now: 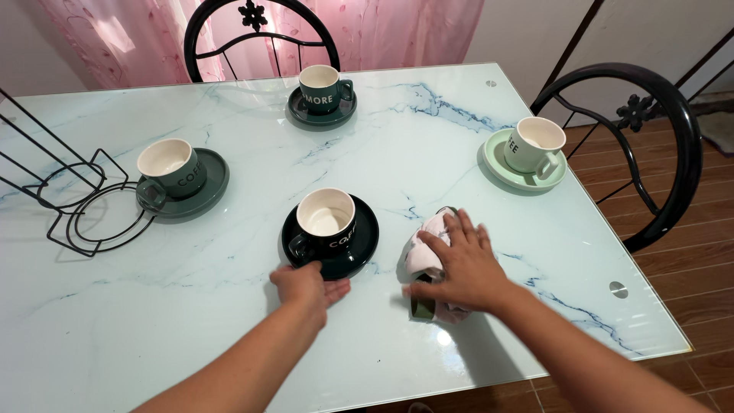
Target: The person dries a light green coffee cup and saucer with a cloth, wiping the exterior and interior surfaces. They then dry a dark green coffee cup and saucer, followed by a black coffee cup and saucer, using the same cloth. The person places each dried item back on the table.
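Observation:
My left hand (307, 286) rests on the table at the near edge of a black saucer (365, 239), fingers touching its rim. On that saucer stands a black cup (327, 218) with a white inside. To the right, my right hand (461, 264) lies flat on a crumpled pink-and-green cloth (424, 256), pressing it onto the marble-patterned glass table (397, 138).
Three more cup-and-saucer sets stand around: grey-green at the left (170, 170), dark green at the far middle (323, 90), pale green at the right (529, 147). A black wire rack (76, 203) sits at the left edge. Black metal chairs (657, 145) stand at the far and right sides.

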